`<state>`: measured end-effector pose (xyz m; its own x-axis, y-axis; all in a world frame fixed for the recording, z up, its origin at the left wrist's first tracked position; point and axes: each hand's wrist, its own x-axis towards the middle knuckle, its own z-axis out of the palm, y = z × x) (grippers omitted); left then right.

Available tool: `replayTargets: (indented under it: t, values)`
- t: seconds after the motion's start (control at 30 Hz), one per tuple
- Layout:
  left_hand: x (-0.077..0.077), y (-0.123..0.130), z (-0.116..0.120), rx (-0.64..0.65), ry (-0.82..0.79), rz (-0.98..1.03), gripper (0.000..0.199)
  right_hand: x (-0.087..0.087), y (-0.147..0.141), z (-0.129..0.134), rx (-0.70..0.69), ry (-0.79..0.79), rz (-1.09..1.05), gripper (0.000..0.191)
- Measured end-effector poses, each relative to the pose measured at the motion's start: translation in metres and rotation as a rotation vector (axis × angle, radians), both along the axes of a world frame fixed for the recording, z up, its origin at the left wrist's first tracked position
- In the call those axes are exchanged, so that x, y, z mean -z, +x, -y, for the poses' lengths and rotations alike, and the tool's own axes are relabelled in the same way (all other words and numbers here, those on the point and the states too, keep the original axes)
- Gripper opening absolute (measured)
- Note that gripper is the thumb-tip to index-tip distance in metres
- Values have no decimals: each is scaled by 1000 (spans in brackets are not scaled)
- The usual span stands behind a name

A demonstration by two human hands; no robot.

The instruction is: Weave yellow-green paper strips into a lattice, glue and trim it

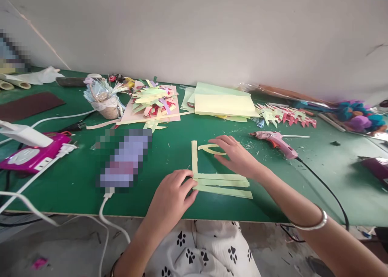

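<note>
My left hand (174, 192) is at the left ends of several pale green paper strips (222, 183), its bent fingers closed on them. The strips fan out to the right, flat on the green table. A pale yellow paper strip (194, 156) stretches away from those fingers towards the back. Over a curved, pale yellow paper strip (212, 149) hovers or rests my right hand (236, 156), thumb and fingers apart. That hand partly hides the curved strip, and I cannot tell whether it touches it.
A pink glue gun (277, 141) lies right, its cord running off the front edge. Left are a blurred phone-like object (125, 160) on a white cable and a magenta power strip (36, 154). Paper sheets (224, 104), cut scraps (154, 99) and a wrapped pot (106, 105) line the back.
</note>
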<state>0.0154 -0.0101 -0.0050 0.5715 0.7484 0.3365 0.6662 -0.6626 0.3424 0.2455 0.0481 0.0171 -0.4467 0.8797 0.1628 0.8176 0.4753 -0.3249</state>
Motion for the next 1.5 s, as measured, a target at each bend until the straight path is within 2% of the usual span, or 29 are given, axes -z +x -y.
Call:
replayTargets:
  t: [0.07,0.17,0.27,0.43,0.5,0.63,0.87,1.0,1.17,1.23,1.3,1.4,1.43,1.5]
  values:
    - [-1,0,-1,10,-8,-7,16,10,5,-4,60,-2,48,40]
    - [-4,1,-2,31,-12,-33,14,15,8,-11,80,-40,54,27]
    - [-8,1,-4,47,-20,-71,11,15,8,-13,114,-39,30,21]
    - [-9,1,-7,35,-3,-93,22,12,9,-12,129,-109,3,14]
    - [-8,1,-8,31,7,-92,18,10,10,-11,137,-131,-12,12]
    - [-7,2,-9,31,3,-87,8,9,13,-9,146,-112,-26,13]
    - [-7,4,-10,4,3,-83,6,12,20,-11,195,-70,-65,21]
    - [-8,5,-9,-16,19,-92,12,2,20,-8,217,-91,-273,23]
    - [-9,8,-7,-44,23,-102,13,-17,27,-3,312,-297,-644,32]
    - [-9,9,-7,-45,26,-101,13,-20,31,-4,342,-311,-693,34]
    - [-9,10,-7,-42,28,-99,14,-20,33,-4,413,-187,-609,31]
    - [-8,11,-6,-47,55,-93,15,-21,27,9,497,197,-327,40]
    - [-8,11,-6,-51,64,-95,15,-22,23,18,481,302,-234,43]
    - [-7,13,-4,-69,69,-99,15,-21,13,42,372,344,-124,34]
